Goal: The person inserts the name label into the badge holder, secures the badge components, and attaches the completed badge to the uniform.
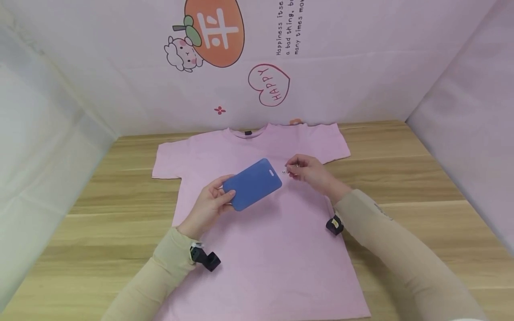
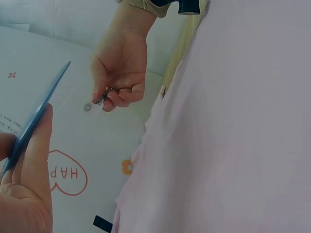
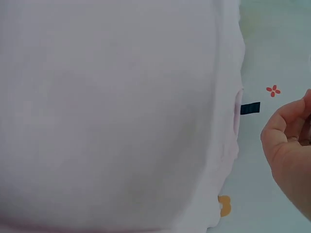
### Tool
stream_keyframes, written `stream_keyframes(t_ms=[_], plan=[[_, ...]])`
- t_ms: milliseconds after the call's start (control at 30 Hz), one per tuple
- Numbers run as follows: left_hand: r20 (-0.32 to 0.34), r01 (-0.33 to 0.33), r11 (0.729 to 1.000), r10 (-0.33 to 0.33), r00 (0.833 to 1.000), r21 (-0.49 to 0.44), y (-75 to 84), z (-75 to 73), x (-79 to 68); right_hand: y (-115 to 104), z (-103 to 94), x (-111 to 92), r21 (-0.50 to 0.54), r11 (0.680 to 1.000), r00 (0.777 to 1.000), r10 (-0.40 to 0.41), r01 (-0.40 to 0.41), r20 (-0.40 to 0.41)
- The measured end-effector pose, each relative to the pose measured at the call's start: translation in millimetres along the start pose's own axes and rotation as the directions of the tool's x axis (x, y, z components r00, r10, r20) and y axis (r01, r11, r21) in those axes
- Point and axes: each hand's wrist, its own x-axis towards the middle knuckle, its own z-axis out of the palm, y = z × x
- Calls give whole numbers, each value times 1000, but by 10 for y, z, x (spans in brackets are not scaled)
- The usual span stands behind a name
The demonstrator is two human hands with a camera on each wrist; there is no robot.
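Note:
My left hand (image 1: 209, 201) holds a blue badge holder (image 1: 255, 185) by its lower left end, thumb on top and fingers beneath. The holder is tilted, with a small oblong slot at its upper right end. Just right of that slot, my right hand (image 1: 311, 174) pinches a small metal clip with a round snap (image 2: 88, 107) sticking out past the fingertips. Clip and badge holder are apart. Most of the clip is hidden by the fingers. Both hands are above a pink T-shirt (image 1: 273, 267) spread out on the table, its collar at the far side.
The wooden table (image 1: 421, 232) shows on both sides of the shirt. A white printed cloth (image 1: 341, 80) with a heart and a cartoon stands behind it, and pale cloth walls rise at left and right. A black tag (image 1: 248, 133) is inside the collar.

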Motion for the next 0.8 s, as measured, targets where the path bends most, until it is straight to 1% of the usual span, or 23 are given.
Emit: stream_keyframes(t_ms=[133,233,333,467,667,800], plan=[[4,2,1000,-2,1000,-1,-7,29,2,-51,6,-37,122,992,1000,5,-4,-3],[10,3,1000,-2,1000,-15,-21,40,8,-96,4,-71,212,977,1000,10,-10,0],[14,0,1000,1,1000,-30,-33,46,15,-131,4,-101,273,962,1000,7,-9,8],[19,-6,999,7,1000,-34,-39,50,18,-160,21,-140,305,952,1000,-5,-1,17],[25,4,999,-3,1000,-42,-25,72,18,-191,85,-171,337,942,999,-21,6,42],[28,0,999,1,1000,-43,-16,92,16,-192,104,-188,372,928,998,-33,10,56]])
